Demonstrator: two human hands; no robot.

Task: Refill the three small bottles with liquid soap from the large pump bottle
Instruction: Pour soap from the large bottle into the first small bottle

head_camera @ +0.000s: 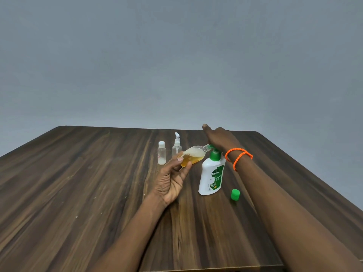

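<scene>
Amber soap half fills the small bottle (193, 156) our left hand (172, 178) grips, tilted, mouth at the pump bottle's (212, 176) nozzle mid-table. Our right hand (220, 139) lies flat on the pump, fingers outstretched. A green cap (235, 194) sits just right.

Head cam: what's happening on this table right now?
A person is refilling a small bottle. The left hand holds it tilted, neck at the spout of the big pump bottle, while the right hand rests on the pump head. The bottle holds amber soap. Its green cap lies on the table. A capped bottle and a spray bottle stand behind.
</scene>
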